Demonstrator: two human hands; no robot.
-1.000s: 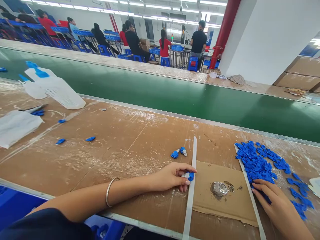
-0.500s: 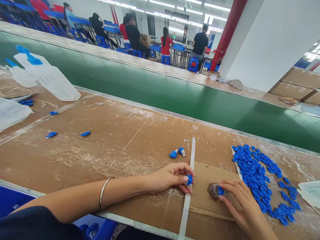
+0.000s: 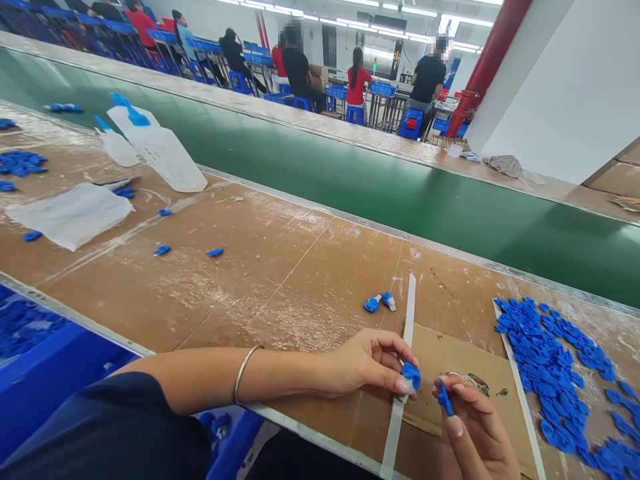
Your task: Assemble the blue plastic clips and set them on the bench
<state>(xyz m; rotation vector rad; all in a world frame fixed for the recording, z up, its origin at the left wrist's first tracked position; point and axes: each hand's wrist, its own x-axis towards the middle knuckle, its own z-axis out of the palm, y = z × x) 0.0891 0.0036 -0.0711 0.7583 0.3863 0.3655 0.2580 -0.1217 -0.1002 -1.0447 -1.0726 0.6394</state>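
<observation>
Fingers (image 3: 475, 399) of my right hand (image 3: 487, 437) pinch a thin blue piece (image 3: 445, 400) over the cardboard sheet (image 3: 463, 350). Left hand (image 3: 367, 367) grasps a blue-and-white part (image 3: 411, 375) at the sheet's left edge. Blue pile (image 3: 543, 377) sits off the sheet's right edge. Two loose parts (image 3: 372, 305) lie past my left hand, toward the brown surface's (image 3: 260, 233) far edge. White bottles (image 3: 175, 160) by that far edge, well left. Green belt (image 3: 350, 180) runs just beyond it.

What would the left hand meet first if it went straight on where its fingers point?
Probably the blue piece pinched in the right hand, just across from the left hand. Depth is hard to judge, so it might pass above or below that piece.
</observation>
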